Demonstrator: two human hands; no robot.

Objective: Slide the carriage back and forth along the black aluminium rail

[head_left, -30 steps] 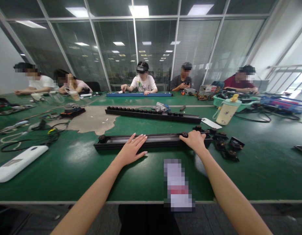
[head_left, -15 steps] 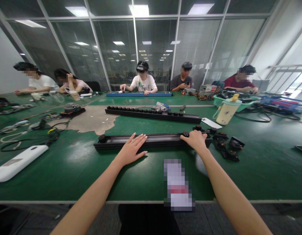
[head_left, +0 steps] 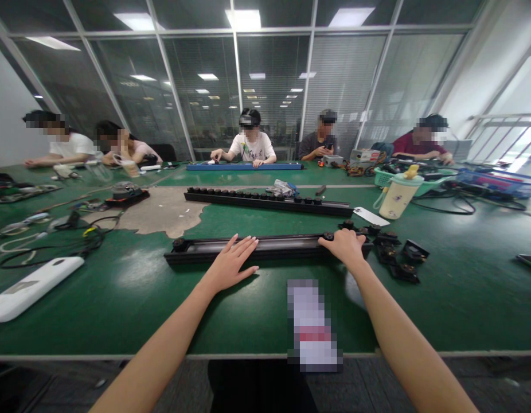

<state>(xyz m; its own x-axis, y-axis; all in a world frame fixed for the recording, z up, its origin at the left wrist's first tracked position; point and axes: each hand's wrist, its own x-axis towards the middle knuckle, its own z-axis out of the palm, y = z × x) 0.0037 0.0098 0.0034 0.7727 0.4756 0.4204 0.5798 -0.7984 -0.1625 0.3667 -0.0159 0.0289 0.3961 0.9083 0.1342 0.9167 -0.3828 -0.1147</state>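
Green table here: the left hand lies flat, fingers spread, on the rail; the right hand has its grip closed over the rail's right end, beside a roller. Few rollers seem mounted; loose parts lie just right.

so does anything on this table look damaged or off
yes: the green table cover is worn through in a ragged pale patch left of centre, just beyond the near black rail. the left hand lies flat on that rail; the right hand is closed over it.
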